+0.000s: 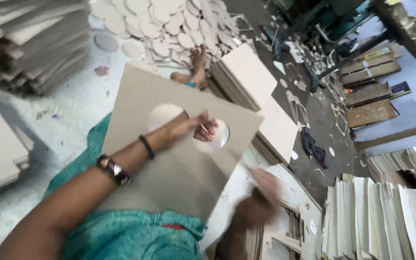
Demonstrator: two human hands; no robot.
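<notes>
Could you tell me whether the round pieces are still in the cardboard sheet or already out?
Partly out: the cardboard sheet shows one open hole; the left hand presses a disc at the second.

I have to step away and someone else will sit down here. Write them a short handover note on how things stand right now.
Left hand: fingers pressed on the grey cardboard sheet lying across the lap, at the round cutouts; no closed grip visible.
Right hand: blurred in motion at the sheet's lower right edge; whether it holds anything cannot be told.
Sheet: one round hole shows open, a second disc sits under the fingertips.
Done: a big pile of punched discs lies on the floor ahead.
Left: stacks of cardboard sheets beside the lap and upright sheets at the right.
</notes>
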